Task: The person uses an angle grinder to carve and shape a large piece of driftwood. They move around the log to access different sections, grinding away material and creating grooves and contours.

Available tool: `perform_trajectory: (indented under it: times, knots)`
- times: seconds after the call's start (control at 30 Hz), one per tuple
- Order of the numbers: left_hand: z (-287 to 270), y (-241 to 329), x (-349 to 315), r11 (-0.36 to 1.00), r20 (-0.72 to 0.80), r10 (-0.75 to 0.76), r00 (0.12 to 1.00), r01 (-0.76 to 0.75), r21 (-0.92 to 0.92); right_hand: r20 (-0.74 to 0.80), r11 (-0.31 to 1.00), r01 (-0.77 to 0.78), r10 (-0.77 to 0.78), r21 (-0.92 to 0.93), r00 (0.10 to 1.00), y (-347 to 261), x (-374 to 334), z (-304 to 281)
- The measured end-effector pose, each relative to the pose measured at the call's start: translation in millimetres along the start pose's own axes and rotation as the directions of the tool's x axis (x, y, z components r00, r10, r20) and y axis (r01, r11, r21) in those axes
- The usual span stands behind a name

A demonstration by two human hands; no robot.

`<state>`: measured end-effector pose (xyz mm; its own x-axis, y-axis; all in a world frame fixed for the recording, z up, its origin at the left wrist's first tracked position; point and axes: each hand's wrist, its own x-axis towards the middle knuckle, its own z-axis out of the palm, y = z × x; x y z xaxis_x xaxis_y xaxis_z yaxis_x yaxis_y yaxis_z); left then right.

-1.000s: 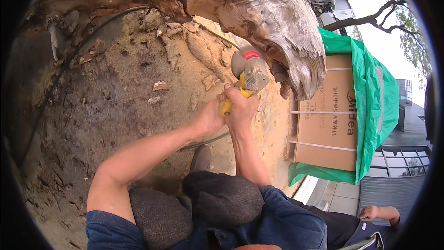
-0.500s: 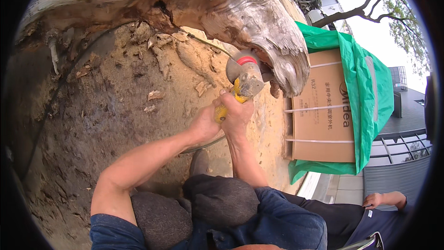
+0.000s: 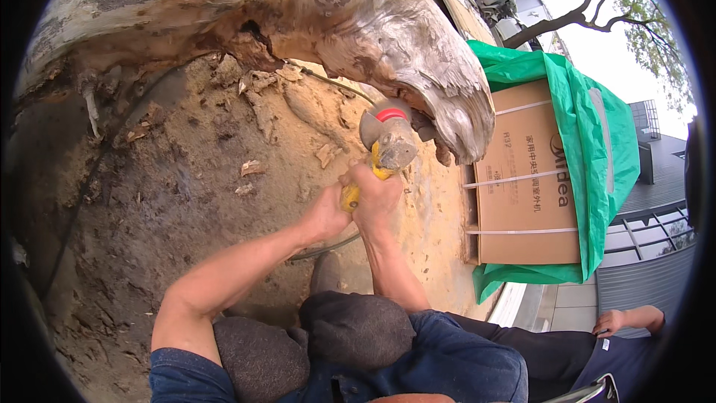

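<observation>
Both my hands are wrapped round a yellow angle grinder (image 3: 393, 145) with a dusty metal head and a round disc with a red centre. My left hand (image 3: 325, 212) grips the rear of its body, and my right hand (image 3: 375, 192) closes round it nearer the head. The disc is at the underside of a large weathered log (image 3: 440, 67), by its rough, splintered end. Whether the disc touches the wood I cannot tell. My fingers partly hide the grinder's body.
Sawdust and bark pieces (image 3: 252, 168) litter the dirt ground (image 3: 171, 201). A dark cable (image 3: 328, 248) runs behind my arms. To the right stands a strapped cardboard box (image 3: 522, 209) under a green tarp (image 3: 597, 142). Another person's hand (image 3: 610, 323) is at the lower right.
The grinder and both hands have moved slightly down and left, a little away from the log. My grip is unchanged. The whole view has shifted a bit.
</observation>
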<state>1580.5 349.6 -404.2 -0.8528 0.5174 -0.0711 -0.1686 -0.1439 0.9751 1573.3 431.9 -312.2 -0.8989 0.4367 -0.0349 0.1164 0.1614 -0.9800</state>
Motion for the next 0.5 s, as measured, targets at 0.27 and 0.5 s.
perform_trajectory:
  times: [0.27, 0.5]
  knots:
    - [-11, 9, -1, 0.975, -0.073, 0.084, 0.994, -0.098, -0.201, 0.090, 0.994, 0.063, -0.054, -0.094, 0.994, -17, -1, 21]
    - [-30, 22, -11, 0.990, -0.190, 0.060, 0.980, -0.082, -0.115, 0.166, 0.984, 0.126, -0.104, -0.124, 0.981, -21, -3, 43]
